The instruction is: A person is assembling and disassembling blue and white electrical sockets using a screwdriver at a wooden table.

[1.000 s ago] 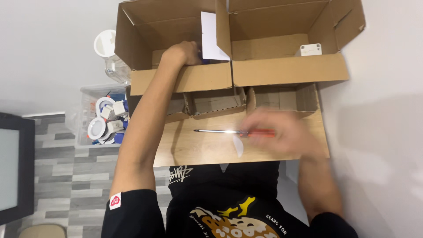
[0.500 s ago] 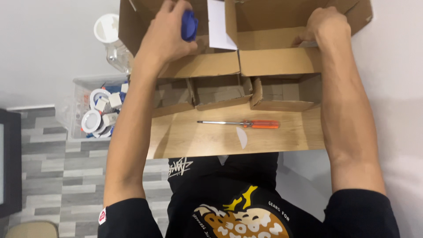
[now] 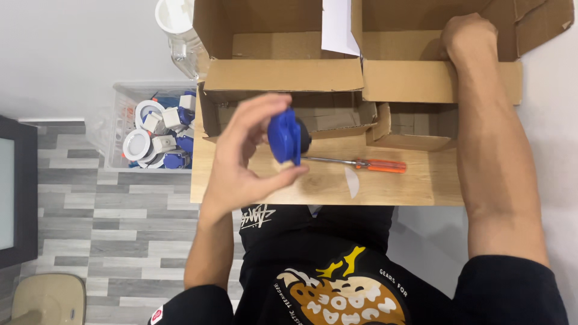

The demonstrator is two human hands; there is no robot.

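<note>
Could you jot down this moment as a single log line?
left hand: holds blue plastic part above wooden table | right hand: reaching into cardboard box | screwdriver: lying on table

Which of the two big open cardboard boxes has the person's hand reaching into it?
The right-hand box; the right hand reaches inside, unlike the left box.

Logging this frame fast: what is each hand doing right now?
Left hand: closed on a blue plastic part.
Right hand: inside the cardboard box; grip cannot be told.
</note>
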